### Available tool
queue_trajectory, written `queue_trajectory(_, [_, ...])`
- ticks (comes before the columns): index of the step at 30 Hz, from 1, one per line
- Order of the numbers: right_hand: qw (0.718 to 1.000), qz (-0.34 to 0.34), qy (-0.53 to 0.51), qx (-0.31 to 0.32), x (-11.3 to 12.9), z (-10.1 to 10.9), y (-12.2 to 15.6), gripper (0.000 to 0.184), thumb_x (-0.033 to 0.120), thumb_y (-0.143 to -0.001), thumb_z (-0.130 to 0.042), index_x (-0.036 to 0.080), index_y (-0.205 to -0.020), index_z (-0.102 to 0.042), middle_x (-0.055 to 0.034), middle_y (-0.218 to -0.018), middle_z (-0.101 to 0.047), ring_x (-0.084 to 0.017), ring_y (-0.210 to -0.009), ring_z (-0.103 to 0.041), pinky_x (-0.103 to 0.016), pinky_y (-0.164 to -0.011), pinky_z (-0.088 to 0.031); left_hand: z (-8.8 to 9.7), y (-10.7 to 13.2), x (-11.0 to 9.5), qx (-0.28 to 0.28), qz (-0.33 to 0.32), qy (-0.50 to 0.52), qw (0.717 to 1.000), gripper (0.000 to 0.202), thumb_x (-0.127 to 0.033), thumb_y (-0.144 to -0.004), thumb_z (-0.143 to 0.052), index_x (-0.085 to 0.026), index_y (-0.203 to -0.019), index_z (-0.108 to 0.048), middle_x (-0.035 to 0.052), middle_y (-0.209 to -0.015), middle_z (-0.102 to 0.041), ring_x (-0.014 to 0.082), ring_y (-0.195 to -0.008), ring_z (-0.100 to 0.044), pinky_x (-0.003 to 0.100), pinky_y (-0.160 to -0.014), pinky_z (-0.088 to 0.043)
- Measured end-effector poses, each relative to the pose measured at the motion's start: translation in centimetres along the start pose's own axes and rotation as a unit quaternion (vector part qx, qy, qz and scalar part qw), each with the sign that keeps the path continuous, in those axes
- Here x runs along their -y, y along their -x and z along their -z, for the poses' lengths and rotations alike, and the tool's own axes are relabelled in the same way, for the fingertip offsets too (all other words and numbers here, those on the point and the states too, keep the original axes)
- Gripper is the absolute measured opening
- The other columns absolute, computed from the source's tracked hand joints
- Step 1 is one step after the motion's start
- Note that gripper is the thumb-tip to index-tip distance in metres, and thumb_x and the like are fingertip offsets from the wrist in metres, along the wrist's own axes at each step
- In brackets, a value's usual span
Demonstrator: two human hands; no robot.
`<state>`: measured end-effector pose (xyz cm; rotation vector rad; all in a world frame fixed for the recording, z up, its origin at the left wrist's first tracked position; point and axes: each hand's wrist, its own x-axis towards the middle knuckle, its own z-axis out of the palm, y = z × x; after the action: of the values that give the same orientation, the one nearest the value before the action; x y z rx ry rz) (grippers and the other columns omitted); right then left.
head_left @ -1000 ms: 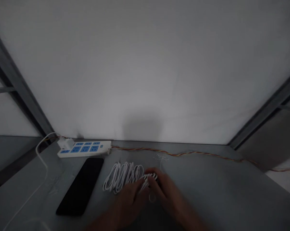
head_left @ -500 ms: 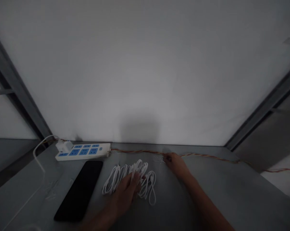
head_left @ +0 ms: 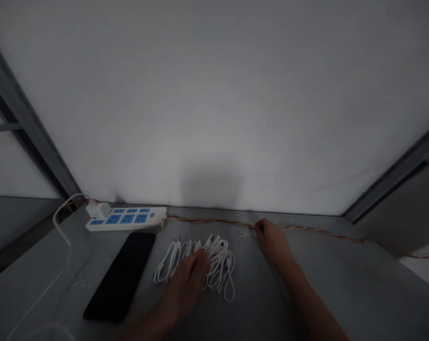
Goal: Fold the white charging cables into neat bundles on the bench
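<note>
My left hand (head_left: 189, 279) lies flat on a bundle of coiled white cables (head_left: 219, 265) in the middle of the grey table (head_left: 342, 284), its fingers stretched out over the loops. Further back, my right hand (head_left: 271, 239) reaches toward some thin pale wire ties (head_left: 243, 234) lying just in front of a twisted red-and-yellow wire (head_left: 207, 220). Its fingertips are pinched together at the ties. What they hold is too small to make out.
A white power strip (head_left: 127, 219) with blue sockets and a white plug lies at the back left. A black phone (head_left: 122, 274) lies face up in front of it. A white cord (head_left: 59, 227) runs off the left edge. A white wall panel (head_left: 214, 104) stands behind the table.
A second ago both hands were together on the cable bundle. My right hand has left it and reached back to the thin ties; my left hand stays on the cables.
</note>
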<state>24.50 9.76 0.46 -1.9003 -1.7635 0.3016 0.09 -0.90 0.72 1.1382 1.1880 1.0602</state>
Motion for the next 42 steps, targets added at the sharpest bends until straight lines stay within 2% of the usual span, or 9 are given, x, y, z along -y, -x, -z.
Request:
queue_trajectory(5, [0.990, 0.027, -0.134, 0.012, 2.0, 0.5, 1.2, 0.033, 0.027, -0.089, -0.047, 0.011, -0.112, -0.065, -0.0123, -0.093, -0.072, -0.023, -0.080, -0.068, -0.035, -0.075, -0.051, 0.0, 0.0, -1.2, -0.012, 0.013, 0.051, 0.999, 0.062, -0.081, -0.066, -0.059, -0.020, -0.062, -0.046, -0.0097, -0.051, -0.034, 0.0061, -0.045, -0.030, 0.019, -0.043, -0.024])
queue_trajectory(10, [0.928, 0.055, -0.327, 0.171, 6.5, -1.7, 6.1, 0.027, 0.035, -0.086, -0.055, 0.014, -0.090, -0.070, -0.0006, -0.062, -0.065, -0.014, -0.053, -0.062, -0.025, -0.053, -0.050, 0.1, 0.5, -1.4, -0.099, 0.034, 0.089, 0.990, 0.060, -0.076, -0.060, -0.067, -0.018, -0.074, -0.063, -0.0054, -0.055, -0.051, 0.0098, -0.046, -0.047, 0.021, -0.044, -0.036])
queue_trajectory(13, [0.867, 0.023, -0.451, 0.212, 8.8, -2.7, 9.0, 0.026, 0.041, -0.084, -0.060, 0.016, -0.077, -0.066, 0.0045, -0.053, -0.054, -0.010, -0.047, -0.053, -0.021, -0.048, -0.043, 0.2, 1.0, -0.9, -0.118, -0.007, 0.081, 0.990, 0.056, -0.065, -0.069, -0.068, -0.020, -0.103, -0.070, 0.0063, -0.101, -0.071, 0.0217, -0.086, -0.068, 0.028, -0.069, -0.054])
queue_trajectory(15, [0.837, 0.009, -0.504, 0.213, 9.5, -3.0, 10.1, 0.030, 0.047, -0.080, -0.064, 0.018, -0.073, -0.063, 0.0054, -0.052, -0.051, -0.009, -0.045, -0.049, -0.020, -0.046, -0.041, 0.2, 1.3, -0.6, -0.094, -0.026, 0.093, 0.991, 0.055, -0.058, -0.077, -0.065, -0.024, -0.120, -0.065, 0.0076, -0.131, -0.062, 0.0250, -0.115, -0.061, 0.031, -0.088, -0.053])
queue_trajectory(18, [0.814, -0.016, -0.547, 0.197, 9.7, -2.9, 10.6, 0.031, 0.049, -0.078, -0.067, 0.019, -0.075, -0.064, 0.0045, -0.056, -0.052, -0.010, -0.047, -0.049, -0.020, -0.047, -0.041, 0.2, 1.6, -0.4, -0.053, -0.023, 0.116, 0.991, 0.060, -0.053, -0.086, -0.060, -0.028, -0.139, -0.049, 0.0067, -0.143, -0.053, 0.0251, -0.127, -0.054, 0.035, -0.099, -0.049])
queue_trajectory(28, [0.802, 0.006, -0.549, 0.235, 9.8, -1.9, 11.2, 0.043, 0.062, -0.074, -0.067, 0.019, -0.073, -0.064, 0.0025, -0.057, -0.054, -0.011, -0.048, -0.047, -0.022, -0.047, -0.043, -0.5, 1.3, 0.5, -0.123, -0.033, 0.035, 0.991, 0.052, -0.063, -0.073, -0.067, -0.019, -0.099, -0.074, 0.0100, -0.109, -0.073, 0.0297, -0.107, -0.065, 0.037, -0.090, -0.054])
queue_trajectory(33, [0.816, 0.014, -0.523, 0.247, 9.6, -1.8, 11.3, 0.047, 0.064, -0.071, -0.070, 0.018, -0.083, -0.065, 0.0038, -0.056, -0.051, -0.011, -0.048, -0.047, -0.022, -0.047, -0.041, -0.8, 1.3, -0.1, -0.064, -0.109, -0.063, 0.990, 0.043, -0.051, -0.092, -0.049, -0.019, -0.106, -0.072, 0.0087, -0.108, -0.074, 0.0259, -0.106, -0.065, 0.034, -0.093, -0.052])
queue_trajectory(38, [0.847, 0.003, -0.483, 0.223, 9.0, -2.2, 10.9, 0.046, 0.062, -0.075, -0.066, 0.017, -0.069, -0.064, 0.0017, -0.055, -0.054, -0.011, -0.047, -0.048, -0.022, -0.046, -0.039, -0.7, 1.6, 0.7, -0.107, -0.162, -0.185, 0.964, 0.038, -0.041, -0.093, -0.050, -0.018, -0.113, -0.071, 0.0143, -0.116, -0.071, 0.0309, -0.110, -0.064, 0.041, -0.100, -0.048])
queue_trajectory(42, [0.857, -0.015, -0.467, 0.216, 8.5, -2.1, 10.6, 0.043, 0.057, -0.076, -0.067, 0.016, -0.063, -0.065, 0.0006, -0.051, -0.058, -0.012, -0.046, -0.051, -0.022, -0.045, -0.040, -0.4, 1.9, 0.5, -0.011, -0.189, -0.214, 0.958, 0.042, -0.031, -0.097, -0.041, -0.019, -0.134, -0.057, 0.0119, -0.125, -0.067, 0.0288, -0.119, -0.060, 0.037, -0.097, -0.051])
